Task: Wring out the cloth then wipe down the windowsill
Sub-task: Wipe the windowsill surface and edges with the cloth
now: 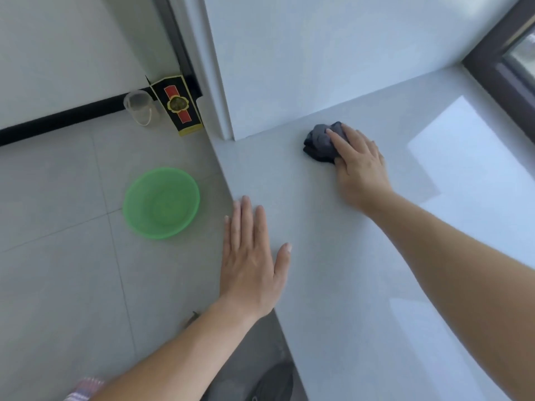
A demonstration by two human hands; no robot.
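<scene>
My right hand (357,160) is out on the windowsill (362,270), palm down on the cloth (321,144). Fingers lie mostly straight across the top of it and press it onto the sill, and the thumb sits against its near side. No clear curl round it that I can see.

The cloth is dark grey and bunched into a wad. It sits on the far part of the sill, just near of the white wall pillar (318,53), and sticks out to the left of my fingers.

My left hand (250,256) is flat and open at the sill's left edge. Its fingers are straight and close together, the thumb is spread to the right, and it holds nothing. The little-finger side overhangs the edge above the floor (58,227).

The sill is pale grey with a bright patch of light on its right side. A dark window frame (503,68) runs along the far right.

Down on the tiled floor, left of the sill, is a green basin (161,202). I can't tell what's in it. Farther back, against the wall, a clear plastic cup (139,107) stands just beside a black box (178,107) that has a red and gold label and leans at the door frame.
</scene>
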